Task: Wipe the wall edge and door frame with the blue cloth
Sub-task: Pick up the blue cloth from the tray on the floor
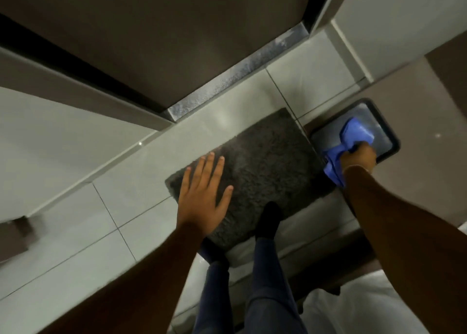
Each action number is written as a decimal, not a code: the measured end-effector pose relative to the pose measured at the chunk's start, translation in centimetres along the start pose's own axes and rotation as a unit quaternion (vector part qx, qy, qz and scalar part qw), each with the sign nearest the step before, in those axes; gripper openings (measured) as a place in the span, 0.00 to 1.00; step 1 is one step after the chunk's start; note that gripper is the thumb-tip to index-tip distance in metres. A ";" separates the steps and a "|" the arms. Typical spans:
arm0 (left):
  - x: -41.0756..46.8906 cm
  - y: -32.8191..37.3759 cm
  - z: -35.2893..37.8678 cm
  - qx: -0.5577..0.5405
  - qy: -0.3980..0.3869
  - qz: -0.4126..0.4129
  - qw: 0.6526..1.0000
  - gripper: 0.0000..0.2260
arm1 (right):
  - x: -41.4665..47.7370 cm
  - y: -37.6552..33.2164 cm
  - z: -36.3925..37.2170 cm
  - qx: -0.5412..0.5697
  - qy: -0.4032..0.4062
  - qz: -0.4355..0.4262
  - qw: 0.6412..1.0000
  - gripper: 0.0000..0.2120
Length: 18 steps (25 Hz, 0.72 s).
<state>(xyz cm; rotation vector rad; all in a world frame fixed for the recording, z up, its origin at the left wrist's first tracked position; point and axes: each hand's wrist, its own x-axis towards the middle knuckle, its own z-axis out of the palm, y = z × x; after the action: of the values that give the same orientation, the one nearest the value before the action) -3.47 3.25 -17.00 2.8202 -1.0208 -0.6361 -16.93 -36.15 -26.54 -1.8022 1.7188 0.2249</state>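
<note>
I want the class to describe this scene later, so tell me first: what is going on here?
A person stands looking down at a tiled floor, one foot on a grey mat. The right hand grips a bunched blue cloth and presses it against a dark-rimmed rectangular panel low on the right. The left hand is open with fingers spread, holding nothing. A door frame runs across the floor ahead.

There are two bare hands: the left hand [202, 197] with five spread fingers over the one grey shaggy mat [257, 167], and the right hand [358, 156] right of the mat, gripping the one blue cloth [351, 136]. One dark-rimmed tray [389, 129] lies right of the mat. Two feet in dark socks [269, 220] stand on the mat's near edge.
</note>
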 end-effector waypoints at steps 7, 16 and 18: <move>-1.5 -3.5 -15.5 -0.074 0.098 -0.094 0.988 0.31 | -14.7 -10.4 -7.5 0.137 -0.005 -0.128 0.982 0.11; -6.7 -14.8 -49.8 -0.001 0.564 -0.101 0.820 0.32 | -49.2 -37.3 -14.7 0.391 -0.005 -0.445 0.806 0.07; -8.8 -17.5 -58.4 0.012 0.650 -0.124 0.750 0.31 | -55.9 -42.9 -17.0 0.435 0.054 -0.547 0.713 0.13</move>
<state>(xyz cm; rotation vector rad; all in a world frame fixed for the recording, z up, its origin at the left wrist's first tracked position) 24.60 18.35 35.72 2.4101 -0.3166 1.2276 11.16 -0.62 30.10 -1.6977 0.3458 -1.0302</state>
